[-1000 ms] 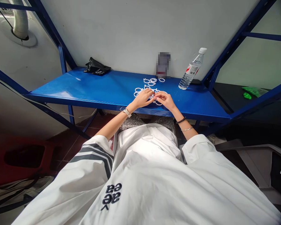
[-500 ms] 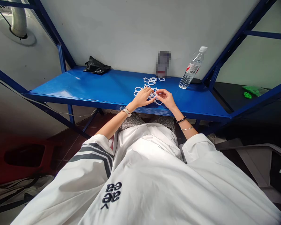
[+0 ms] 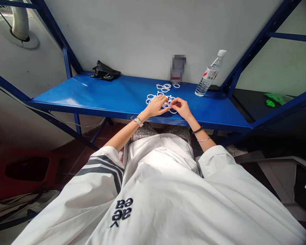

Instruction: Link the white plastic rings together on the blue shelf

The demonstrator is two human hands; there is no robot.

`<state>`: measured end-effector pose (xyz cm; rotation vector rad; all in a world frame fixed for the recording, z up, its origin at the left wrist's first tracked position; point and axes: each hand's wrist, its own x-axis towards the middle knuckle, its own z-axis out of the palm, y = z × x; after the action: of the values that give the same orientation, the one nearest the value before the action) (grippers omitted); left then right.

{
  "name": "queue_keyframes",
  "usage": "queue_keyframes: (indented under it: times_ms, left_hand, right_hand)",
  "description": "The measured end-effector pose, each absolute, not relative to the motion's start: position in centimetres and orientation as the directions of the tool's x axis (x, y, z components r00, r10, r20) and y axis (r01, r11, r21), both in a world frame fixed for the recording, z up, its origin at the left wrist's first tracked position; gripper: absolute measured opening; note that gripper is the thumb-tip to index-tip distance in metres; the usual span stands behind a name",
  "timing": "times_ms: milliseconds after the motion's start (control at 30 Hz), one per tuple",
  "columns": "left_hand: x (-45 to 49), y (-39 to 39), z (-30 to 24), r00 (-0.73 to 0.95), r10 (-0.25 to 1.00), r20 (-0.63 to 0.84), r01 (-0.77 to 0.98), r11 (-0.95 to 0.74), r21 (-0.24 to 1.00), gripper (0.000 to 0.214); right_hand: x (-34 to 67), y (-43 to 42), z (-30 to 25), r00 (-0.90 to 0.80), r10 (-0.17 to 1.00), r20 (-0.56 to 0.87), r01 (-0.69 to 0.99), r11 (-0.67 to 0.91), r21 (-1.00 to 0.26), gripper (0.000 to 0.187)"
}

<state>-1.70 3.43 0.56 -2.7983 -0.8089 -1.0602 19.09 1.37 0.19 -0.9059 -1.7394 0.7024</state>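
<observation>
Several white curtain rings [image 3: 150, 96] with small eyelets lie on the blue table [image 3: 117, 97]. Over the near group of rings, my left hand [image 3: 156, 106] has its thumb and fingers closed on a white curtain ring [image 3: 166, 105], most of which the fingers cover. My right hand [image 3: 182, 108] meets it from the right, thumb and forefinger pinched together at the edge of the same ring. Another loose ring [image 3: 173, 111] shows just below the right fingertips. Farther back lies a small cluster of rings [image 3: 165, 90], with a single ring [image 3: 176, 86] beside it.
A water bottle [image 3: 206, 80] stands at the right rear, near a flat dark object [image 3: 214, 88]. A pixelated upright object [image 3: 178, 69] leans by the wall. At the back left sits a black plastic bag [image 3: 105, 70]. Blue metal posts [image 3: 67, 63] frame both ends.
My right thumb and forefinger have drawn together and shifted slightly at the ring. The left hand stays nearly where it was, and the other rings and the bottle keep their places.
</observation>
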Motion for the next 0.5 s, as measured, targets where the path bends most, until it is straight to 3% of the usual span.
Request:
queue_keyframes:
  times_ms: [200, 500]
  left_hand:
    - [-1.69, 3.16, 0.85, 0.642, 0.45, 0.62, 0.477, -0.868, 0.136, 0.055]
    - [-1.75, 3.1, 0.93, 0.617, 0.473, 0.629, 0.492, -0.855, 0.161, 0.056]
  right_hand:
    - [19.17, 1.23, 0.32, -0.212, 0.83, 0.516, 0.259, 0.557, -0.789, 0.051]
    - [19.35, 1.6, 0.07, -0.239, 0.835, 0.495, 0.272, 0.547, -0.791, 0.04]
